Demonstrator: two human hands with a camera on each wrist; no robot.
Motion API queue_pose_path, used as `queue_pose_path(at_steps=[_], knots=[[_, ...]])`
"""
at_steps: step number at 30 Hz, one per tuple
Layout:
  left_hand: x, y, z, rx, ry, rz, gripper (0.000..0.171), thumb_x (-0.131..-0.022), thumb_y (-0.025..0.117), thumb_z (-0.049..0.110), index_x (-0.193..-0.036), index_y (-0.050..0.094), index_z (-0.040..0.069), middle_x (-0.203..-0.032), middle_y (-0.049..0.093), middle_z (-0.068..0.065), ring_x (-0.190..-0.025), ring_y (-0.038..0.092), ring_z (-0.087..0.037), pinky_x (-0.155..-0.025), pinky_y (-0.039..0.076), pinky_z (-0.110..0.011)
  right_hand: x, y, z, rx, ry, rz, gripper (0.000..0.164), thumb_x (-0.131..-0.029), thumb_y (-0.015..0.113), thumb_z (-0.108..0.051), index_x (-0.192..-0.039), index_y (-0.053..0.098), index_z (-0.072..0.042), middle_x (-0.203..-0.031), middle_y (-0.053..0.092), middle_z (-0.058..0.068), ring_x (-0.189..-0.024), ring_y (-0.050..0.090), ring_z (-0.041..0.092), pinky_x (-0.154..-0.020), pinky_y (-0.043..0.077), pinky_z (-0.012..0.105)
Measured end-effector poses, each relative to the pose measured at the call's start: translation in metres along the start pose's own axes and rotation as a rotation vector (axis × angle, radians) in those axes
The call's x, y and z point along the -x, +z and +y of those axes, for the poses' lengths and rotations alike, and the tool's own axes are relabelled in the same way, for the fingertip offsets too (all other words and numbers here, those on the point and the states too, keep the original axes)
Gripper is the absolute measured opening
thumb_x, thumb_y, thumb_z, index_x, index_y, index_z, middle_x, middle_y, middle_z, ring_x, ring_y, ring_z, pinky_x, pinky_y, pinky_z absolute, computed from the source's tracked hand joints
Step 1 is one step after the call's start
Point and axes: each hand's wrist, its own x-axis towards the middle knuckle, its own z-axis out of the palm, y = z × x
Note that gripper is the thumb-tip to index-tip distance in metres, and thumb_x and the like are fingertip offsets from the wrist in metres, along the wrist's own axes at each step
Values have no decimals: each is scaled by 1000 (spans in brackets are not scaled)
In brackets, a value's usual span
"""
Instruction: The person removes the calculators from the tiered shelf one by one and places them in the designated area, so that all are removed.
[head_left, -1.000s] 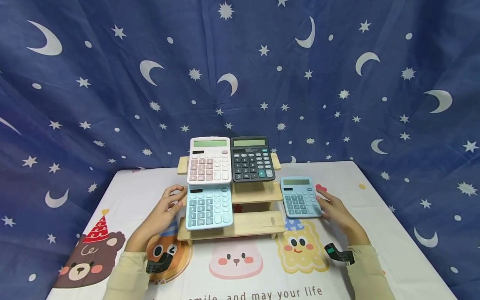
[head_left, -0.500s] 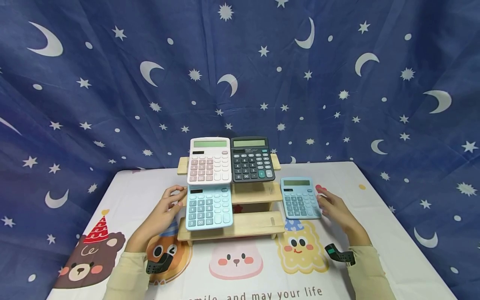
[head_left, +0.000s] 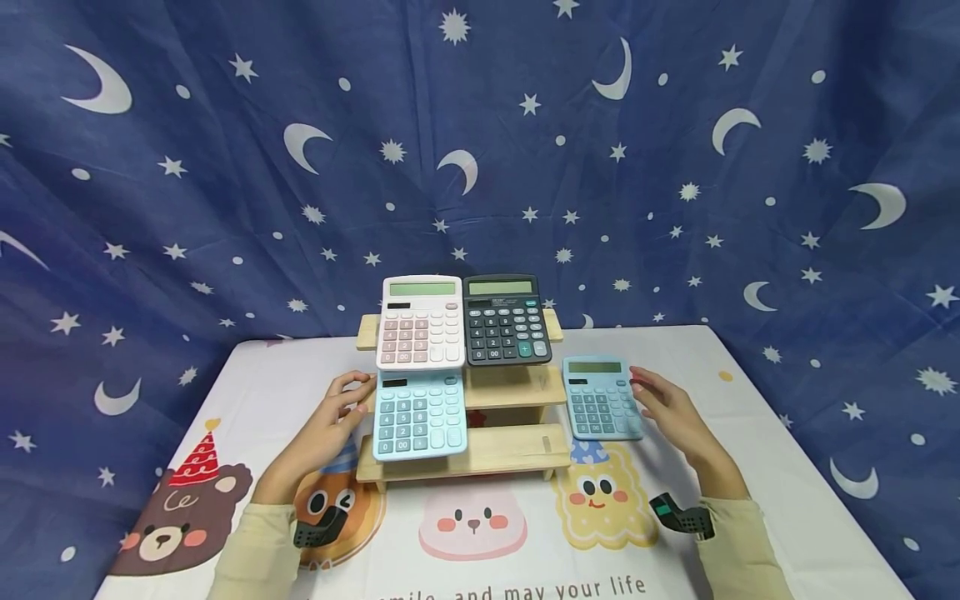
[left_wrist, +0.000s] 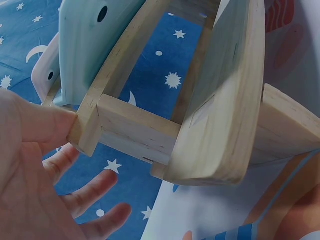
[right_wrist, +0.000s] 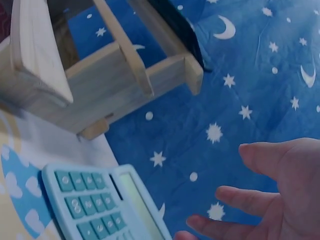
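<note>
Steadying the wooden rack (head_left: 517, 447) looks like the job of my left hand (head_left: 328, 422): fingers loosely spread, thumb against the end of the middle shelf (head_left: 517, 388) at the rack's nine o'clock. Taking the rack as hub and the curtain (head_left: 810, 196) as twelve, the loose blue calculator (head_left: 602, 402) lies on the surface (head_left: 675, 350) at three. Just beyond it waits my right hand (head_left: 672, 414), fingers parted, gripping nothing; I cannot tell whether a fingertip touches. The white-and-pink calculator (head_left: 420, 329) sits at eleven, the black calculator (head_left: 507, 325) at one, the second blue calculator (head_left: 420, 421) at eight. I judge this the pick's setup; next calls for pinching the loose one's edges, then leaning it near five.
</note>
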Motion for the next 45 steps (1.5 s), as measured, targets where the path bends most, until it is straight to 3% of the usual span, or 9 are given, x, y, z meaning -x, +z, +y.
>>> queue_pose_path(at_steps=[6,10,14,18,22,26,29,33,45], knots=[[0,-1,2,17,10,8,46,-106,46,7,-149,41,-9,-153,32,-22,-143,31,-43,-99,39,-49,5,3,-14,0,-87,9,57,-109,44,-29,-157,32,0,-151,46,30,-137,48,44,-105,47,56],[0,-2,3,20,1,3,46,-106,46,7,-149,41,-8,-154,31,-21,-143,30,-41,-100,39,-50,8,6,-21,-9,-154,15,52,-109,45,-24,-155,36,-1,-149,50,28,-132,52,41,-100,52,36],[0,-2,2,23,4,0,46,-106,47,7,-149,41,-8,-153,32,-21,-143,31,-41,-100,39,-51,10,10,-26,-15,-197,12,50,-108,47,-22,-153,40,-1,-147,52,26,-126,59,17,-91,48,16],[-1,-1,2,25,13,2,46,-106,46,7,-149,42,-7,-153,32,-22,-142,32,-42,-100,39,-51,12,14,-30,-32,-229,-1,49,-108,48,-22,-152,41,0,-146,52,28,-116,52,-14,-90,46,12],[-2,-1,2,25,16,4,46,-105,46,6,-149,42,-7,-152,32,-21,-142,32,-41,-100,39,-50,12,18,-32,-53,-276,-30,48,-108,47,-18,-152,40,2,-145,52,29,-114,49,-20,-93,44,10],[-1,0,3,22,11,7,46,-105,46,6,-149,42,-8,-152,32,-21,-142,31,-41,-100,38,-50,11,23,-35,-67,-298,-58,47,-108,47,-16,-151,41,1,-145,53,29,-118,55,-10,-95,43,10],[0,0,4,20,4,6,46,-106,46,6,-149,41,-9,-153,32,-22,-143,30,-41,-99,38,-49,13,29,-39,-63,-290,-81,47,-108,48,-17,-152,42,-3,-145,54,27,-127,62,17,-96,43,11],[1,-1,5,18,-2,3,46,-106,46,7,-149,41,-9,-153,31,-22,-143,30,-41,-99,38,-49,15,38,-44,-75,-297,-119,47,-107,49,-16,-152,42,-5,-145,54,26,-130,54,48,-96,44,13],[0,0,1,-1,11,3,46,-106,45,7,-149,40,-10,-153,31,-22,-143,30,-43,-99,37,-51,19,59,-53,-75,-336,-219,48,-106,50,-14,-152,41,-1,-142,57,24,-130,55,47,-101,47,23]])
